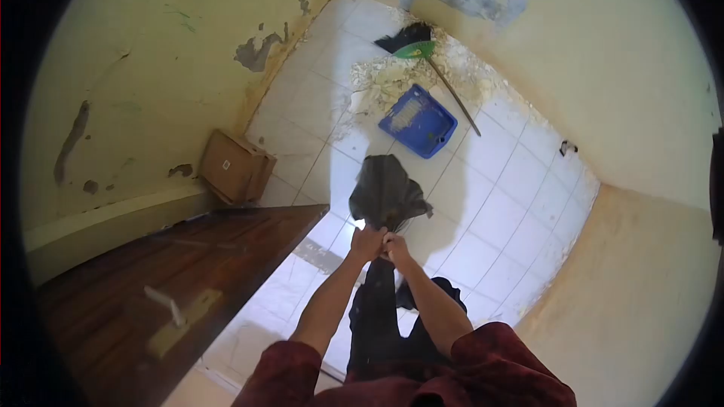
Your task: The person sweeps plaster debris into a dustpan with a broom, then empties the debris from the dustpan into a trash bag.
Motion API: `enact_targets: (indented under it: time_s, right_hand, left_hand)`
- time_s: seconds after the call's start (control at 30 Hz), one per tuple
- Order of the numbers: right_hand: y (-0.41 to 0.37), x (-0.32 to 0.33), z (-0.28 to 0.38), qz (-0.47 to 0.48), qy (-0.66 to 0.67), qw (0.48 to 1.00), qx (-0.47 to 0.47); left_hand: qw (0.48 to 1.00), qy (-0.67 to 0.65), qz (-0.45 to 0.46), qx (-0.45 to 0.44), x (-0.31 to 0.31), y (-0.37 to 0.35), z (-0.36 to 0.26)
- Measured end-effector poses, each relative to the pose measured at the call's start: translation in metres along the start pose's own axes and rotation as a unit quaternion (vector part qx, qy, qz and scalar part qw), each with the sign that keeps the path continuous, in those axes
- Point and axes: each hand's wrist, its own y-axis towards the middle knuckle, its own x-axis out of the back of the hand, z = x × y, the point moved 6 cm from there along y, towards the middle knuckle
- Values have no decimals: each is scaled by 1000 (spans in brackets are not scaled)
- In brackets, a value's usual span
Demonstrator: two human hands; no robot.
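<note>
A dark bag (386, 187), likely plastic, hangs in front of my legs, its neck bunched together and its body bulging toward the dustpan. My left hand (367, 243) is closed around the gathered neck. Right beside it, my right hand (395, 247) is also closed on the neck, the two hands touching. Beyond the bag lies a blue dustpan (424, 124) with pale debris on it. Farther off, a broom with a green head (415, 50) and black bristles lies on the floor, its handle slanting to the right.
Flaked plaster (388, 79) covers the tiles by the far corner. A brown cardboard box (235, 167) sits by the left wall. An open dark wooden door (173, 271) with a lever handle takes up the lower left. A small dark object (568, 148) lies near the right wall.
</note>
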Motion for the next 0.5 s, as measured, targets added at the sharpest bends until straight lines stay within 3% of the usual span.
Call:
enact_targets:
  time_s: [0.17, 0.3, 0.37, 0.5]
  right_hand:
    - [25, -9, 14, 24, -32, 993, -109]
    - [48, -9, 6, 73, 26, 977, -200]
    - [58, 9, 15, 60, 36, 973, -219]
    - [74, 56, 60, 61, 4, 965, -255]
  left_hand:
    - [991, -75, -12, 108, 6, 18, 38]
    - [969, -119, -4, 217, -6, 22, 70]
    - [948, -88, 66, 297, -11, 21, 87]
    - [875, -113, 71, 464, -9, 10, 121]
